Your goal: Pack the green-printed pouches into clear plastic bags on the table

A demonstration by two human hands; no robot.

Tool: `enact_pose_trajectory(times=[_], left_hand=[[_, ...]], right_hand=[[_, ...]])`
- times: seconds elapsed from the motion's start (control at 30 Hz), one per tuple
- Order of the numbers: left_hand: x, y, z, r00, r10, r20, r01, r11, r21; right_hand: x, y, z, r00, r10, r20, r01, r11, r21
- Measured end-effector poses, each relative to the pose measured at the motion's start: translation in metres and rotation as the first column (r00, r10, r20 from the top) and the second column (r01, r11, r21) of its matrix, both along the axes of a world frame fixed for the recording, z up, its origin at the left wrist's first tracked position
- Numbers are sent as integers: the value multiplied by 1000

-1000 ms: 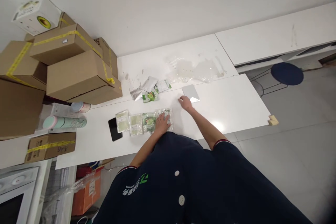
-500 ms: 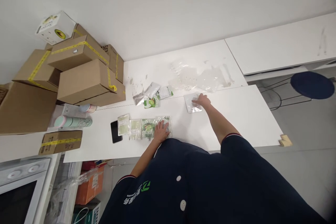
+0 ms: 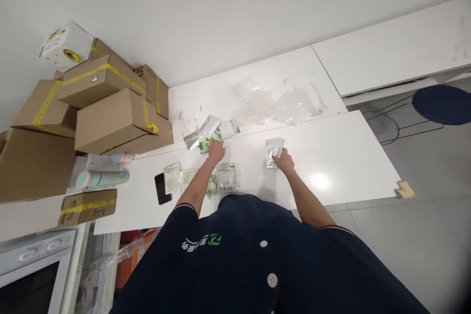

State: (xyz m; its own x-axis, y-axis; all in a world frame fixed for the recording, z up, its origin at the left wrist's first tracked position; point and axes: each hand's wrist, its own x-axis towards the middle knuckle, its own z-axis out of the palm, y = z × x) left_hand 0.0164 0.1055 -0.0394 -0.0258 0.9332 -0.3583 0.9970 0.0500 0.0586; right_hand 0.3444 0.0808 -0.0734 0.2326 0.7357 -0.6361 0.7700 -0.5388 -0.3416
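Note:
My left hand [image 3: 216, 151] reaches forward over the white table [image 3: 331, 152] to a small pile of green and silver sachets [image 3: 212, 133], its fingers closed on the nearest green one. My right hand [image 3: 283, 161] rests at the near edge of a clear plastic bag [image 3: 274, 150] and pinches its corner. A row of filled clear packets [image 3: 200, 178] lies at the table's front edge, partly under my left forearm.
A black phone [image 3: 162, 188] lies left of the packet row. Taped cardboard boxes [image 3: 110, 108] are stacked at the left, with a mint bottle [image 3: 101, 178] beside them. Crumpled clear plastic [image 3: 275, 105] lies further back. A blue stool [image 3: 443, 104] stands at the right.
My left hand left the front packet row and moved forward to the sachet pile. My right hand pulled the clear bag nearer to me.

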Motion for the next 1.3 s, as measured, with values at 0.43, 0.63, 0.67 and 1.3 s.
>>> enact_pose_trajectory(times=[0.43,0.63,0.67,1.3], left_hand=[[23,51,-25,998,8,-58,-12,997,-72],[21,-26,-27,989,26,146,-41,994,104],[20,-41,-27,983,31,184,-57,989,135],[121,-93,93,311,133,941,-374,927,-8]], right_hand=[[28,146,40,804,265,533,-499,788,361],[25,170,39,800,353,486,-522,808,274],[27,167,46,811,333,481,-505,813,288],[-47,-28,143,529,-36,-848,533,792,299]])
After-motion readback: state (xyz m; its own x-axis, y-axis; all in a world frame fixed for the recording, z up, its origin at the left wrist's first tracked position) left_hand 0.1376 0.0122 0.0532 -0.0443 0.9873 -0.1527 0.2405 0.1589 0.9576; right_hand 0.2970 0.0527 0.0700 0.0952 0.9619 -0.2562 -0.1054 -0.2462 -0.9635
